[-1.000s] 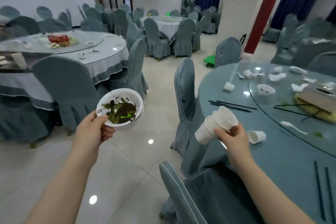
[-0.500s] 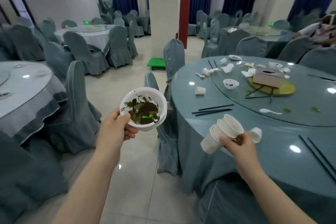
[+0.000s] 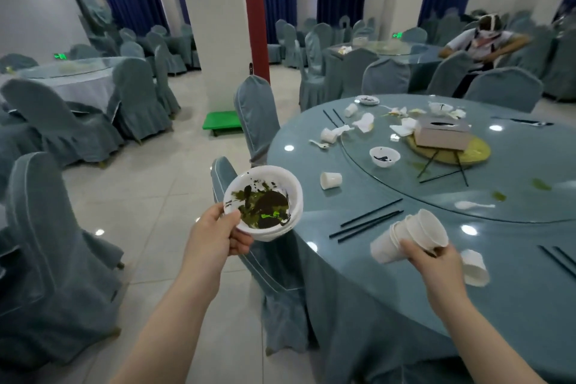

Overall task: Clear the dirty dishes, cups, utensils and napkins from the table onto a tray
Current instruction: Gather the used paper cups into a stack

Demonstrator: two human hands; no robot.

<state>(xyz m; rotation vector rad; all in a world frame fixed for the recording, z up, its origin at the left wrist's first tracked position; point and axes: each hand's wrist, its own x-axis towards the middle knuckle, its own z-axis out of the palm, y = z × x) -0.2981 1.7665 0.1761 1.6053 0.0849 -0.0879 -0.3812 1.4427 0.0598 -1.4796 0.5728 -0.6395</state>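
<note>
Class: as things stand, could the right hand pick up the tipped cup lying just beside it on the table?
Probably not yet: the right hand already grips stacked cups. The tipped cup lies close, unobstructed.

both bare arms reach forward, left hand and right hand each curled in a grip

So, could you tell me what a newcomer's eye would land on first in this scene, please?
Probably the dirty white bowl smeared with dark sauce, held up in the left hand over the floor. Next, the stack of white paper cups gripped in the right hand above the round table's near edge. Behind them, crumpled napkins, black chopsticks and a tissue box litter the tabletop.
</note>
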